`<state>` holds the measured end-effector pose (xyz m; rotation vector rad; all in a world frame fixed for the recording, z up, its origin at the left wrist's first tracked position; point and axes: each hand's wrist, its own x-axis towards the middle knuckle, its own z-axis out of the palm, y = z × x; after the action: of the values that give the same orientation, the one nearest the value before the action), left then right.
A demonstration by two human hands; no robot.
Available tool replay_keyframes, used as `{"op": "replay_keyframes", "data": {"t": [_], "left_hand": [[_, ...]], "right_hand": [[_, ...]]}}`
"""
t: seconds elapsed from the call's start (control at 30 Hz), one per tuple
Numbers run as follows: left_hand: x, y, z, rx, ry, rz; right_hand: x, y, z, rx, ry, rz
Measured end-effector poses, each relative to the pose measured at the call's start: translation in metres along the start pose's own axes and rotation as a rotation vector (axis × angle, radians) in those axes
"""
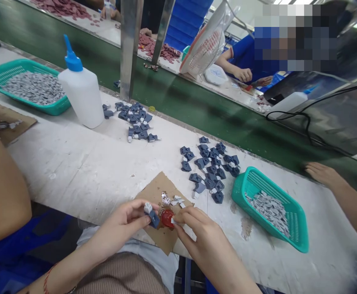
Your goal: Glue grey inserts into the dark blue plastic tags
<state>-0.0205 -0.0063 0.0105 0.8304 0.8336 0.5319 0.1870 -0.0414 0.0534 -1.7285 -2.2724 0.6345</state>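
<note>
Pinched in the fingers of my left hand is a small dark blue plastic part with a light grey piece at its top. My right hand is closed on a small light grey piece, held at the rim of a red cap-like dish. Under the dish lies a sheet of brown cardboard. A few loose grey pieces and some shiny scraps rest on the cardboard beyond my fingers.
Dark blue parts lie in two groups ahead. Green baskets of grey pieces stand at right and left. A white bottle with blue nozzle stands at left. Across the green belt, a co-worker's hands are busy; another person's arm reaches in at right.
</note>
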Motion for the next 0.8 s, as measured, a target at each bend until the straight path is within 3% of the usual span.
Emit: {"op": "replay_keyframes", "data": {"t": [0.27, 0.47, 0.8], "left_hand": [[0.009, -0.011, 0.021, -0.156, 0.047, 0.126], [0.01, -0.007, 0.035, -0.205, 0.057, 0.202], [0.01, -0.01, 0.035, -0.188, 0.058, 0.234]], "right_hand": [[0.002, -0.012, -0.027, 0.337, 0.142, 0.087], [0.001, -0.021, -0.031, 0.363, 0.133, 0.062], [0.003, -0.021, -0.03, 0.343, 0.114, 0.042]]}}
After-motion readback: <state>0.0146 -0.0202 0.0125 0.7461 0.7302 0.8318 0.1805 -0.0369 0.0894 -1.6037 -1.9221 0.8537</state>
